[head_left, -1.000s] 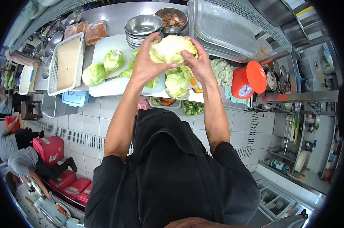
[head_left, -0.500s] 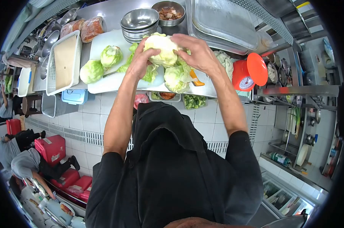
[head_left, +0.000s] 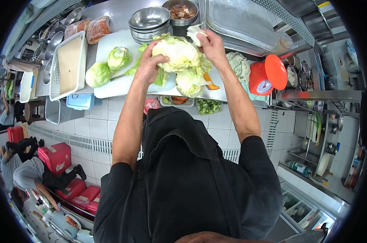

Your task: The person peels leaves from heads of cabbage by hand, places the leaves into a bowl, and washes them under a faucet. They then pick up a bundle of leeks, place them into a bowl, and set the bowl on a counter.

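My left hand [head_left: 148,67] grips a head of lettuce [head_left: 177,55] from its left side, thumb across the pale leaves. Pinched in my right hand [head_left: 212,47] is a torn piece of lettuce leaf [head_left: 195,34], just up and right of that head. Below it another lettuce [head_left: 190,82] lies on the work surface, beside the orange handle [head_left: 211,82] of a tool whose other end is hidden. Two more lettuce heads [head_left: 98,75] [head_left: 119,58] sit on the white cutting board [head_left: 112,90], with loose leaves near my left hand.
Stacked steel bowls [head_left: 149,19] stand behind the lettuce, near a bowl of brown chunks [head_left: 182,14]. A red scale [head_left: 259,79] and a cloth [head_left: 238,69] are to the right, metal trays [head_left: 240,22] behind. A white basket [head_left: 83,67] stands left. Other people sit at lower left.
My right hand has moved up and right, away from the lettuce head, and now holds a leaf piece. My left hand stays on the head, whose leaves look more spread.
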The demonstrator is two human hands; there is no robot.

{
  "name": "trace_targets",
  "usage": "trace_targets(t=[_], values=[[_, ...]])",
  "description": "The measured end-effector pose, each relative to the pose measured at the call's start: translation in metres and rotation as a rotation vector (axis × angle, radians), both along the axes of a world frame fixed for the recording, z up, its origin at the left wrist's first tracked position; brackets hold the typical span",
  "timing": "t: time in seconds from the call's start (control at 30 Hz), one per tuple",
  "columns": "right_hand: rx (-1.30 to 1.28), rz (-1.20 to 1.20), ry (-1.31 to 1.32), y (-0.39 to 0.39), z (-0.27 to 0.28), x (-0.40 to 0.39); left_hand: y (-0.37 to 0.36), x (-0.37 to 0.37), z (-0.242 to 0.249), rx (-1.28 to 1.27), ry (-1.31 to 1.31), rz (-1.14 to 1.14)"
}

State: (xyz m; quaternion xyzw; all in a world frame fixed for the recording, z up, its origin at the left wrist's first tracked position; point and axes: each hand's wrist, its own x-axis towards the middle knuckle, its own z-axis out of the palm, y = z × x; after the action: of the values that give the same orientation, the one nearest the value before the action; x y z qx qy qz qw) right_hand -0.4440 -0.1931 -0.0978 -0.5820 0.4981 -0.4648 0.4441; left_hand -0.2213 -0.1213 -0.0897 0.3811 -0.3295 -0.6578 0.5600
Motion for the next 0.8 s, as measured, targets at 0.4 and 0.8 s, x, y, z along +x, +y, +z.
trace_targets(t=[0.4, 0.8], values=[[-0.169, -0.067, 0.724, 0.047, -0.012, -0.07, -0.02, 0.137, 0.013, -0.057, -0.054, 0.374], [-0.095, 0.17, 1.064, 0.128, -0.044, 0.01, -0.097, 0.282, 0.001, 0.227, -0.344, 0.369]])
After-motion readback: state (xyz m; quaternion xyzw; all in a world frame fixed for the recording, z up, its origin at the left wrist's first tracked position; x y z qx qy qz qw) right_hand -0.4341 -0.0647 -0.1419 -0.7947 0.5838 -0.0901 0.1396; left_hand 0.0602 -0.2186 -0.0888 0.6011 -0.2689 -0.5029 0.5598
